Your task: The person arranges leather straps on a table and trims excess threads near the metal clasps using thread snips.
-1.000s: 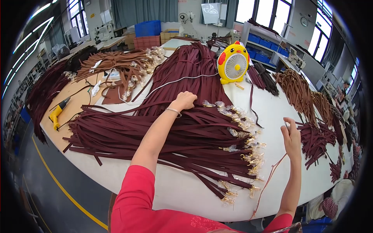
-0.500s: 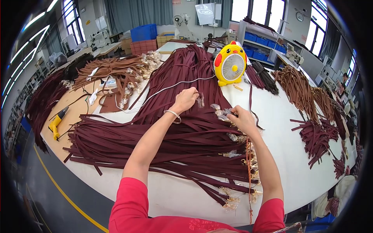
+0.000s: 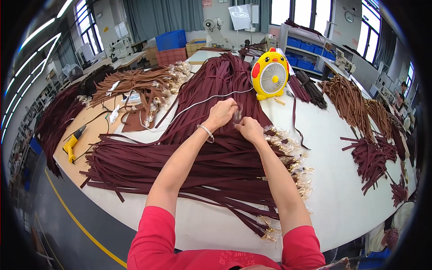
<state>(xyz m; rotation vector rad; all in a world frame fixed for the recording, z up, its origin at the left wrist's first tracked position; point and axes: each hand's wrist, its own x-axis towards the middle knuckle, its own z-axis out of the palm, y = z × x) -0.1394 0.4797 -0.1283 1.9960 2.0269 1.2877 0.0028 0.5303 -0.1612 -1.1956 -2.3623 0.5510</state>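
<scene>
My left hand (image 3: 222, 113) is closed in a pinch above the dark maroon straps (image 3: 204, 83). At its fingertips hangs a small clear plastic-wrapped piece (image 3: 238, 113), blurred; metal may be inside it. Just right of and below it, my right hand (image 3: 250, 129) is closed too, its fingertips close to the lower end of that piece. What the right fingers pinch is hidden. Under my forearms lies a wide bundle of maroon straps (image 3: 180, 166), with gold-coloured clasps (image 3: 302, 171) in clear plastic along its right end.
A yellow chick-shaped fan (image 3: 271, 76) stands beyond my hands, its white cable (image 3: 198, 101) crossing the straps. At left lie a yellow-handled tool (image 3: 71, 146) and brown straps (image 3: 128, 83). More brown straps (image 3: 344, 101) and short maroon pieces (image 3: 371, 157) lie at right.
My right hand has moved left and slightly up, from the plastic-wrapped clasps to beside my left hand. The left hand stays over the straps, still pinching the clear piece.
</scene>
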